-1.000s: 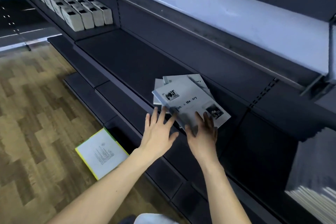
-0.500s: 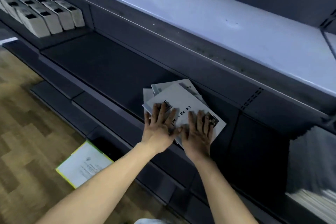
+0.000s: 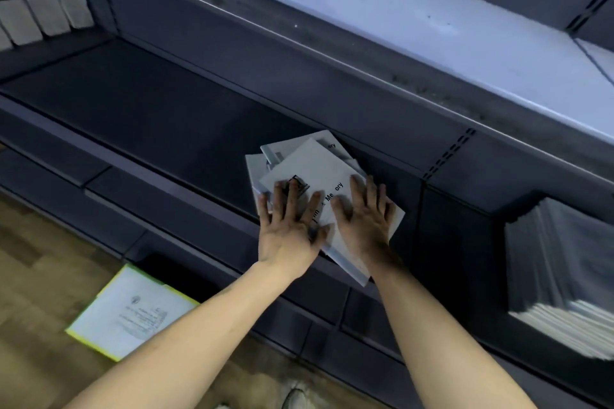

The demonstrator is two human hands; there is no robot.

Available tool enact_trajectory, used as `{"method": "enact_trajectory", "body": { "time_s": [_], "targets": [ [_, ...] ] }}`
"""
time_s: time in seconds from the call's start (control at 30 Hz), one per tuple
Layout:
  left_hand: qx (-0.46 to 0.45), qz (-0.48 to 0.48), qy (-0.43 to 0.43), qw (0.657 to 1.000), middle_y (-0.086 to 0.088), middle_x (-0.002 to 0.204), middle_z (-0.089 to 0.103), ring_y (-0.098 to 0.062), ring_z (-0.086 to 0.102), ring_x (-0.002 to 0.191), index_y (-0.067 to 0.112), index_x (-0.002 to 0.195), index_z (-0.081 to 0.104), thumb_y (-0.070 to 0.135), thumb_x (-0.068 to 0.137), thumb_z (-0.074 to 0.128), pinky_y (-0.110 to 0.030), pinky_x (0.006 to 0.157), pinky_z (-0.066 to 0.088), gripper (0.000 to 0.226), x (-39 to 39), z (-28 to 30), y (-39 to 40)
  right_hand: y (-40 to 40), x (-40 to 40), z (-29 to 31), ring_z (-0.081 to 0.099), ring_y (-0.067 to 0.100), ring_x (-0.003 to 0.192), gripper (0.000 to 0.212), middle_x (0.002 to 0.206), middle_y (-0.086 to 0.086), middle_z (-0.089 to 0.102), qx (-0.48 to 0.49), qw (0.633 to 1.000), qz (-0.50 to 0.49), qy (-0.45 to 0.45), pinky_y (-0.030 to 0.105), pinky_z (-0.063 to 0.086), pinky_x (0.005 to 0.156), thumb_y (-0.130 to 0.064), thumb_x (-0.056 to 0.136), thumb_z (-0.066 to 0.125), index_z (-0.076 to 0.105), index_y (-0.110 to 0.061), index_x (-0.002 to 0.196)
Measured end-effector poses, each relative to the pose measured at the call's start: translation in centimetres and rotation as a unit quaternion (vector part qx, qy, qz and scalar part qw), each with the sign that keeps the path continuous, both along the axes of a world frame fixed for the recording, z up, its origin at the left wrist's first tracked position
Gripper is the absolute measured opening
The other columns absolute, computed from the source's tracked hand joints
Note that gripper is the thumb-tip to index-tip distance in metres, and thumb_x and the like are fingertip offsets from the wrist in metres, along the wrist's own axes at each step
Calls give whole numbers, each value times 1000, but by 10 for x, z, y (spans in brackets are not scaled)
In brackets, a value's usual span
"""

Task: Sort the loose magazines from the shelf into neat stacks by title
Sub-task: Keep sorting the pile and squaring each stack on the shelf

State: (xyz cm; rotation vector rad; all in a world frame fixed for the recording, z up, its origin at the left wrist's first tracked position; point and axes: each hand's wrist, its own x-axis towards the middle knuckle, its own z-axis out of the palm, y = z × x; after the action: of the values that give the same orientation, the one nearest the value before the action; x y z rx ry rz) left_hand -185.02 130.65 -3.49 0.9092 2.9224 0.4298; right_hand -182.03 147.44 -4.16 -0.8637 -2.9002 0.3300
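Observation:
A loose pile of white magazines (image 3: 315,163) lies askew on the dark shelf (image 3: 159,109), its near corner hanging over the shelf's front edge. The top cover shows black lettering and a small picture. My left hand (image 3: 289,222) lies flat on the left part of the top magazine, fingers spread. Beside it my right hand (image 3: 365,216) presses flat on the right part, fingers straight. Both palms cover much of the cover. Neither hand curls around anything.
A neat stack of magazines (image 3: 564,276) stands on the shelf at the right. White boxes (image 3: 43,10) line the shelf at far left. A white booklet with a yellow-green edge (image 3: 133,312) lies on the wooden floor. An upper shelf (image 3: 398,16) overhangs.
Both hands went from hovering at the pile's near edge to lying flat on the top magazine. The right hand has since slid right, away from the left. The camera moved closer.

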Motion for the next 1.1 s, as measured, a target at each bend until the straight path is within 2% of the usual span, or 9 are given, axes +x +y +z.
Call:
{"method": "enact_trajectory", "body": {
  "time_s": [0.07, 0.2, 0.4, 0.6, 0.77, 0.9, 0.97, 1.03, 1.1],
  "targets": [
    [-3, 9, -3, 1000, -5, 160, -24, -31, -33, 142, 42, 153, -9, 68, 95, 10, -54, 114, -21, 66, 3, 1, 1, 5, -3, 4, -3, 27, 152, 77, 166, 6, 3, -28, 998, -49, 2, 51, 0, 121, -70, 94, 27, 10, -30, 158],
    [-15, 2, -17, 1000, -7, 158, -28, -32, -35, 141, 39, 152, -13, 63, 98, 9, -52, 115, -22, 62, 3, 4, 2, -6, 0, 4, 10, 28, 150, 82, 162, 10, 18, -12, 994, -107, 35, 51, 6, 118, -75, 90, 20, 14, -28, 156],
    [-8, -43, -48, 998, -4, 158, -28, -30, -35, 141, 41, 152, -12, 55, 101, 9, -48, 117, -20, 57, -5, 5, 1, -23, 23, 0, 0, 28, 152, 80, 165, 13, 4, -34, 989, -138, 33, 49, 1, 122, -71, 95, 16, 3, -25, 159],
    [-18, -70, -49, 996, -3, 155, -33, -29, -36, 140, 40, 151, -16, 48, 104, 11, -45, 118, -18, 55, -7, 10, 1, -34, 40, 1, 5, 29, 151, 90, 165, 11, 8, -41, 985, -165, 14, 49, 1, 121, -81, 84, 0, 0, -30, 158],
    [-29, -91, -39, 995, 0, 156, -33, -26, -36, 140, 41, 150, -17, 30, 105, 17, -43, 118, -18, 57, -5, 6, 7, -50, 65, 10, 28, 36, 141, 98, 153, 15, 34, -21, 969, -245, 36, 51, 21, 115, -82, 83, 35, 23, -18, 155],
    [-49, -135, -40, 989, 6, 158, -27, -22, -28, 145, 41, 152, -11, 10, 97, 31, -42, 121, -11, 76, -5, 10, 7, -56, 92, 16, 31, 40, 138, 108, 150, 22, 36, -73, 951, -299, 39, 49, 28, 111, -76, 75, 61, 29, -10, 153],
    [-51, -150, -45, 986, 9, 159, -23, -20, -24, 147, 41, 153, -7, 9, 97, 33, -41, 122, -8, 76, -4, 16, 6, -58, 103, 15, 36, 40, 134, 103, 144, 22, 44, -118, 945, -300, 62, 44, 34, 107, -70, 73, 68, 38, -6, 148],
    [-46, -155, -49, 986, 9, 161, -19, -20, -20, 148, 40, 154, 0, 8, 98, 32, -40, 122, -5, 72, -1, 22, 5, -62, 111, 15, 48, 36, 123, 91, 131, 19, 55, -170, 935, -295, 101, 40, 47, 95, -64, 73, 72, 47, -5, 138],
    [-33, -162, -37, 986, 8, 163, -12, -20, -15, 149, 38, 155, 9, 6, 98, 32, -40, 122, -3, 69, 1, 27, 3, -68, 117, 20, 59, 33, 109, 77, 120, 16, 61, -206, 926, -288, 128, 39, 53, 85, -53, 78, 74, 47, -3, 132]
  ]
}}
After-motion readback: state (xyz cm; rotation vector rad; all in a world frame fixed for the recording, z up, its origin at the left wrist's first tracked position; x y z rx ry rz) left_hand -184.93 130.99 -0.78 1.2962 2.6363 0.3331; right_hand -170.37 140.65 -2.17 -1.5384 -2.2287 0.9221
